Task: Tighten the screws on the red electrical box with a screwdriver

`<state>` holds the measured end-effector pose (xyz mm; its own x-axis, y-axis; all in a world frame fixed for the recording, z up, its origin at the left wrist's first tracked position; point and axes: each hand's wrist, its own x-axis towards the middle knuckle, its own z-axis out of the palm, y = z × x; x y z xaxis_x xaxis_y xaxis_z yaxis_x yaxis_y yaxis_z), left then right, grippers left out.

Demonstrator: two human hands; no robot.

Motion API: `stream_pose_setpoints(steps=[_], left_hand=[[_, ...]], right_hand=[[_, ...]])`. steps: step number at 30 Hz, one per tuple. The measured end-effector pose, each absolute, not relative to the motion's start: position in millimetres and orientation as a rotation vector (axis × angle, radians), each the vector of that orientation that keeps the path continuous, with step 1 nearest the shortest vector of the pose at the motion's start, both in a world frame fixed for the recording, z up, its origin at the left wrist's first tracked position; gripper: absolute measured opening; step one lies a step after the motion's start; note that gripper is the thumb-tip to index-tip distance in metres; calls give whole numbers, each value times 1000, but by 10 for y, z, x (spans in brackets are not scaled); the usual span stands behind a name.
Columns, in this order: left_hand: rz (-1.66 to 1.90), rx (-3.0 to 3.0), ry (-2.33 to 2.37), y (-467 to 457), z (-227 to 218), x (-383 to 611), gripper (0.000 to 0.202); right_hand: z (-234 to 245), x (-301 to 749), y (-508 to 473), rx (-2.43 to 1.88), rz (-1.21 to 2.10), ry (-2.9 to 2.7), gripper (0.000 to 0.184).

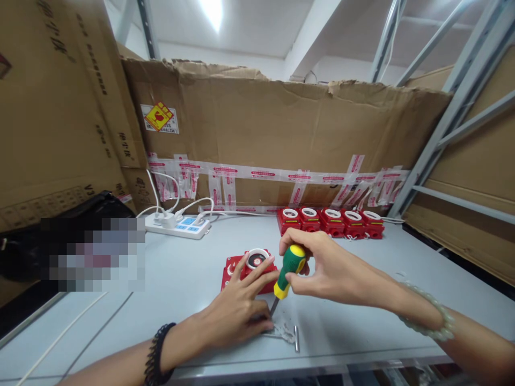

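My right hand (pixel 328 271) is closed round the green and yellow handle of a screwdriver (pixel 287 271), its blade slanting down to the table. My left hand (pixel 237 311) rests low on the table, two fingers stretched onto a red square device (pixel 250 266) with a round white-rimmed centre, thumb and other fingers pinched by the screwdriver tip. What they pinch is hidden. Small metal parts (pixel 286 333) lie on the table just right of that hand.
A row of several red devices (pixel 332 221) stands at the back against a taped cardboard wall (pixel 281 134). A white power strip (pixel 177 225) with cables lies back left, beside a black bag (pixel 60 236). Metal shelf posts (pixel 446 118) rise on the right.
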<state>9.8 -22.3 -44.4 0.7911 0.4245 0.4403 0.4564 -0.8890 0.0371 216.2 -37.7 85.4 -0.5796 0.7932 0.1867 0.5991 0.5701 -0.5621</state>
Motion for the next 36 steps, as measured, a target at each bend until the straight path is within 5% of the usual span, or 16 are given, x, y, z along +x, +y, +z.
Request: stream_pose_setpoints(steps=[6,12,36], left_hand=[[-838,-2821,-973,-154,-359,37,22],[-952,-2844,-1403,35,-391,-61,67],[-957,-3045,-1405,108,-398,-107,63]], right_hand=[[1034,2254,-337,-1156,354,-2229,19],[946,2229,-67,-1131,191,-2096,19],[672,2162,440,-1164,249,-2059,18]])
